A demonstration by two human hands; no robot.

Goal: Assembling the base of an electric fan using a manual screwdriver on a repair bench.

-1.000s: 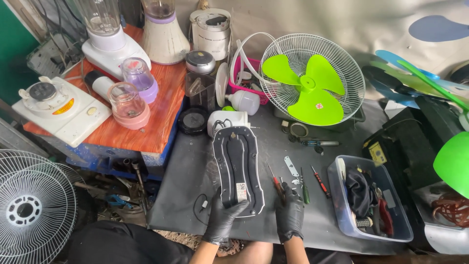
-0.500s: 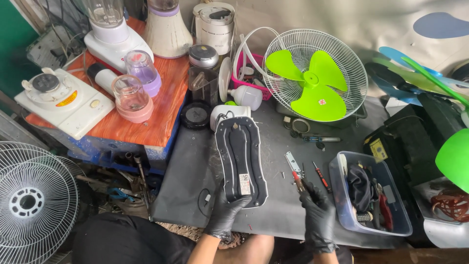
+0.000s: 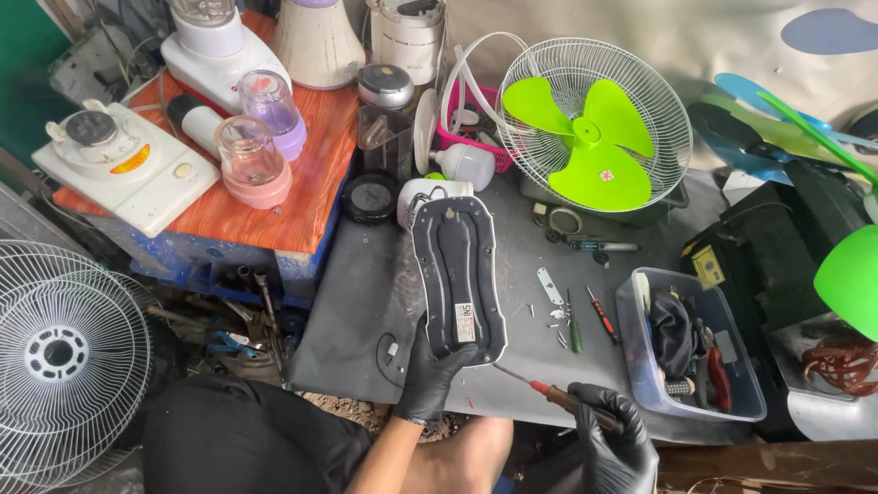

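Right, your left hand (image 3: 430, 370) in a black glove is clamped on the near end of the black appliance base (image 3: 457, 274), which stands propped on the grey mat (image 3: 357, 302), extending away from that hand. Your right hand (image 3: 615, 441) is closed around a red-handled screwdriver (image 3: 558, 398), tip pointing toward the base's near corner. Loose screws (image 3: 558, 316) and a green screwdriver (image 3: 574, 331) lie just beyond the right hand.

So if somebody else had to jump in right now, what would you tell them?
Left hand: gloved, gripping the near end of the black appliance base, which lies on the grey mat.
Right hand: gloved, holding the red-handled screwdriver, tip pointing towards the base's near corner.
Done: loose screws already lie on the mat beside a green screwdriver.
Left: the base is still in one piece.
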